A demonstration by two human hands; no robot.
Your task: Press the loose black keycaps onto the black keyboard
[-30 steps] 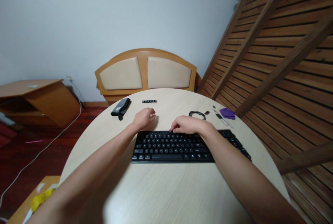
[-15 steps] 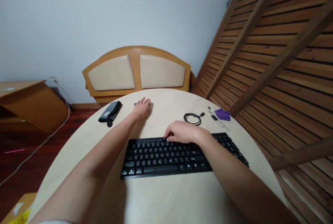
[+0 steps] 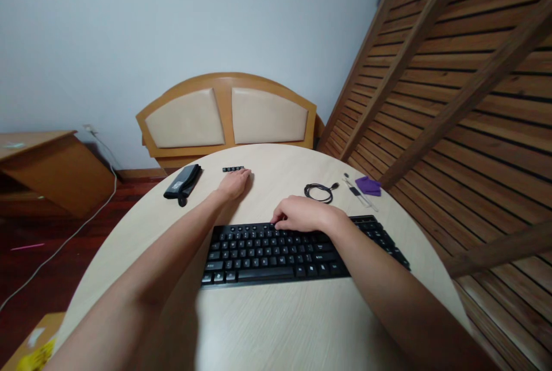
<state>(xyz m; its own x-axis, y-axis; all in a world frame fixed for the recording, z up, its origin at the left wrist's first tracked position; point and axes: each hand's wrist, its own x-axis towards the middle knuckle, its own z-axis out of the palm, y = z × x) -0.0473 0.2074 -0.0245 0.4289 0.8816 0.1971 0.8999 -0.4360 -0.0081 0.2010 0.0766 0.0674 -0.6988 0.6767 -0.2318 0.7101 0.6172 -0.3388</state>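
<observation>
A black keyboard [image 3: 263, 262] lies across the near middle of the round table. My right hand [image 3: 299, 214] rests over its back edge, with thumb and forefinger pinched down on a key in the top row; the fingers hide that key. Farther back, my left hand [image 3: 235, 183] lies low on the table with its fingers drawn together. Just beyond its knuckles is a short row of small black keycaps [image 3: 233, 169], partly covered by the hand. Anything between the left fingertips is hidden.
A folded dark pouch [image 3: 183, 181] lies at the left of the table [image 3: 276, 325]. To the right are a coiled black cable [image 3: 319, 192], a thin wire tool [image 3: 360, 194] and a purple cloth [image 3: 368, 186]. A wooden slatted frame [image 3: 466, 112] leans close on the right.
My left hand has slid slightly back toward me and its spread fingers have drawn together, baring more of the keycap row. My right hand keeps its pinch at the keyboard's top row.
</observation>
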